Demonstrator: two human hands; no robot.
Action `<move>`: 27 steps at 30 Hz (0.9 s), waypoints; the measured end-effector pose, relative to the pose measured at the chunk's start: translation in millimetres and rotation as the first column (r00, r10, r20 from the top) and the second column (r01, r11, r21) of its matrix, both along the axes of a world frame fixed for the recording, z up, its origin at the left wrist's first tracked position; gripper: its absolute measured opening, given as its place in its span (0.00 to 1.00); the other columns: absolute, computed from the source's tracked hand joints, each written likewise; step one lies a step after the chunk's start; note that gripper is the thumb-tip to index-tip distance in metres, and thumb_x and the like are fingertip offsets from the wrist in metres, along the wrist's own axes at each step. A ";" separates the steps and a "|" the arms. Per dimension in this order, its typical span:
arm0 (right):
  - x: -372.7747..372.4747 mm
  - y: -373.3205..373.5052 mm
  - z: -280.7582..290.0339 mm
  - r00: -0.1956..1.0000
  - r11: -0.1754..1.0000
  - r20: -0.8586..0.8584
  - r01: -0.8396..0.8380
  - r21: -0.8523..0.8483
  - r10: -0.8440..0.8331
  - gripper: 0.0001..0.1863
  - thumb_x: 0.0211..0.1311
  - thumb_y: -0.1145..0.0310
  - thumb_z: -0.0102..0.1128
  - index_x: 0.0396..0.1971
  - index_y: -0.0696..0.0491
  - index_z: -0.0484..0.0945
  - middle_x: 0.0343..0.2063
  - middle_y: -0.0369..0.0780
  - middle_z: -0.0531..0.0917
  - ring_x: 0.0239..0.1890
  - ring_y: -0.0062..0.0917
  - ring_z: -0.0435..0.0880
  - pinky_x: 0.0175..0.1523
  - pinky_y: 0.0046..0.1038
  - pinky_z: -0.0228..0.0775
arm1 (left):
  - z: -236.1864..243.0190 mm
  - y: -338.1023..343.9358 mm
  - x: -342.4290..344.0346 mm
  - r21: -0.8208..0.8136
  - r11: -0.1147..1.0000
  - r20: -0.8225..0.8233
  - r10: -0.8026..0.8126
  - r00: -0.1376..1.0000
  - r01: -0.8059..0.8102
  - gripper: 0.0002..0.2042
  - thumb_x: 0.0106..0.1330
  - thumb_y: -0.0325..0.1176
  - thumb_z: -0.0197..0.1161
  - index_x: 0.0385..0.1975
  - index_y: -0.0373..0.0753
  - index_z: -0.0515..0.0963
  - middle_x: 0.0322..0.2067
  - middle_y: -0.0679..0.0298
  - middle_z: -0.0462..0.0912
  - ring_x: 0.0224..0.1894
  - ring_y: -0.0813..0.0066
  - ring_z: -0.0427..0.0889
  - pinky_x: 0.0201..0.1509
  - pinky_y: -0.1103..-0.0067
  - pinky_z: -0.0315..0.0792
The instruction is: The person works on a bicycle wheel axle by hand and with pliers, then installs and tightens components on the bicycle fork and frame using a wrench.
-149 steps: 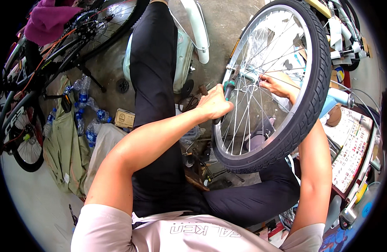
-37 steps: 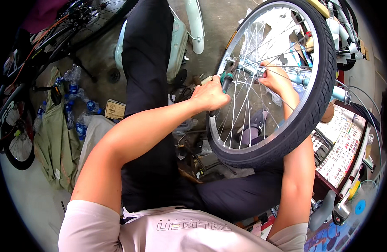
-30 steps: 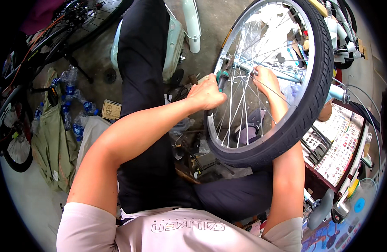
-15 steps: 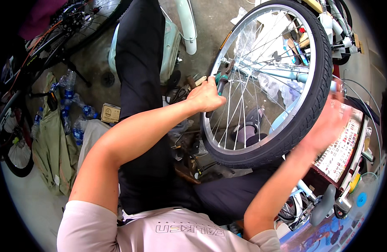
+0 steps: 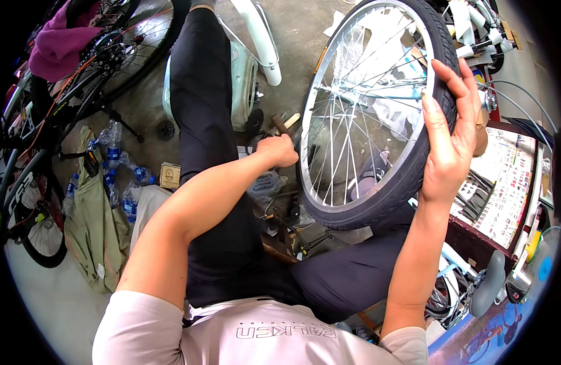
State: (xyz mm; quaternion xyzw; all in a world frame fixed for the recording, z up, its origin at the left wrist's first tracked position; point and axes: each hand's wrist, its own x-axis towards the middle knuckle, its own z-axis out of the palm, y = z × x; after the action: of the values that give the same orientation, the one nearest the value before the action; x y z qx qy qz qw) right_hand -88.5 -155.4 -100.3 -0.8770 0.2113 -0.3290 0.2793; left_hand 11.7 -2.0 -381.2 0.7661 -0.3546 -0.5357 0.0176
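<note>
A bicycle wheel with a silver rim and black tyre stands tilted in front of me, joined at the hub to pale blue frame parts. My right hand grips it on the right side, thumb at the rim, fingers over the tyre. My left hand is curled just outside the tyre's left side, beside my black-trousered leg. What it holds, if anything, is hidden; the green-handled tool is out of sight. A wooden handle lies on the floor beyond it.
Bicycles with a pink cloth crowd the left, above plastic bottles and an olive sheet. A white curved bicycle part is at top. A patterned tray or board, grey saddle and more bicycle parts line the right.
My right hand has left the hub and now grips the tyre's right side. My left hand has moved down and left of the spokes, and the green-handled tool has left view.
</note>
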 end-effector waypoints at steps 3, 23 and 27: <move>-6.8 -5.9 -0.9 1.000 1.000 0.021 0.004 -0.006 -0.004 0.16 0.64 0.71 0.62 0.52 0.53 0.83 0.63 0.45 0.71 0.72 0.32 0.61 0.74 0.34 0.49 | -1.7 6.5 -5.4 0.078 0.936 -0.024 -0.343 0.939 0.344 0.28 0.60 0.38 0.53 0.57 0.23 0.71 0.52 0.40 0.82 0.55 0.48 0.83 0.58 0.60 0.75; -11.1 -3.7 -17.5 0.945 0.890 0.326 -0.165 0.424 0.020 0.29 0.72 0.61 0.52 0.67 0.62 0.63 0.67 0.44 0.66 0.69 0.28 0.64 0.73 0.32 0.52 | 53.4 -65.6 49.7 -0.424 0.517 -0.646 0.403 0.648 -0.744 0.22 0.78 0.52 0.49 0.57 0.41 0.73 0.36 0.65 0.77 0.26 0.81 0.75 0.26 0.84 0.69; -16.0 -20.6 -56.7 0.897 0.802 0.303 0.088 0.591 -0.322 0.28 0.77 0.51 0.43 0.60 0.61 0.71 0.59 0.43 0.74 0.61 0.27 0.72 0.68 0.34 0.59 | 25.3 -66.8 53.9 -0.632 0.522 -0.387 0.426 0.817 -0.572 0.13 0.78 0.42 0.53 0.46 0.36 0.71 0.24 0.67 0.76 0.25 0.80 0.74 0.29 0.77 0.71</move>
State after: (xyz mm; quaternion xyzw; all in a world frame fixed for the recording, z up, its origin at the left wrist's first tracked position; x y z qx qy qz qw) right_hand -104.5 -176.0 -157.0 -0.6434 0.3346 -0.4477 0.5232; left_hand 65.6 -68.8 -355.8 0.7103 -0.2972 -0.3902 0.5049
